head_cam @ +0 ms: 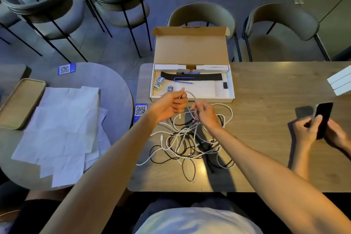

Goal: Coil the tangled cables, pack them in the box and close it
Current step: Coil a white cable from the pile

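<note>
Several cables, white and black, lie in one loose tangle on the wooden table, towards its near edge and left end. I count no separate coils; the loops cross over and under one another, and a few white plugs show among them. One white end trails out towards the left edge.

My left hand is raised over the far side of the tangle, fist closed around a white strand, with a plug hanging just below it. My right hand is just beside it, fingers curled and pinching the same white run where it drops into the pile. The strand arches between the two hands.

The box stands at the far left corner of the table, just beyond my hands. It is shallow cardboard, white inside, and its lid is hinged at the far side and stands upright. No cable is inside.

Contents of the box:
- a black strap along the far wall
- a blue clip lying on the strap
- two tape rolls at the left end
- a white sheet on the floor

At the right end of the table a second person's hands hold a dark phone. White boxes sit at the right edge. Loose papers and a tray lie on the round table to the left.
</note>
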